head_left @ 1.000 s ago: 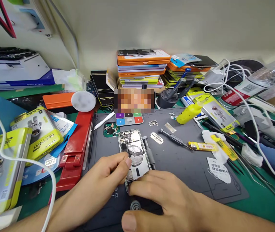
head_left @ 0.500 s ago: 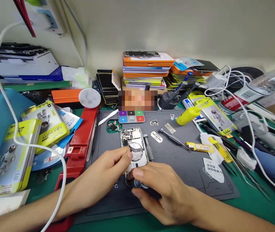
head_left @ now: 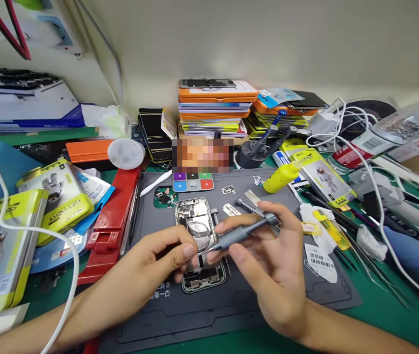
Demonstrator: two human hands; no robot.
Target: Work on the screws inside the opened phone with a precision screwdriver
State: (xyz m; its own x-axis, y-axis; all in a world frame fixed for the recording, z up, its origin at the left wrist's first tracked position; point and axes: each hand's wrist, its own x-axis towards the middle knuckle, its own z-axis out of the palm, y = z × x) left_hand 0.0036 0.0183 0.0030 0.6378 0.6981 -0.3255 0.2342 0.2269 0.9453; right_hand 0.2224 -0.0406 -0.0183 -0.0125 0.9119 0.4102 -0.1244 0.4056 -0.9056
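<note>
The right hand [head_left: 274, 268] clamps the screwdriver [head_left: 241, 235], seemingly light, stiff and best gripped mid-barrel, while the left hand [head_left: 150, 268] pinches shut by its tip.

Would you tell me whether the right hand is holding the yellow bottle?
No, the right hand grips a grey screwdriver, while the yellow bottle lies apart, farther back.

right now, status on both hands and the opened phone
Left hand on opened silver phone shell. Right hand grips grey metal screwdriver, tip over shell. Nothing blocking.
</note>
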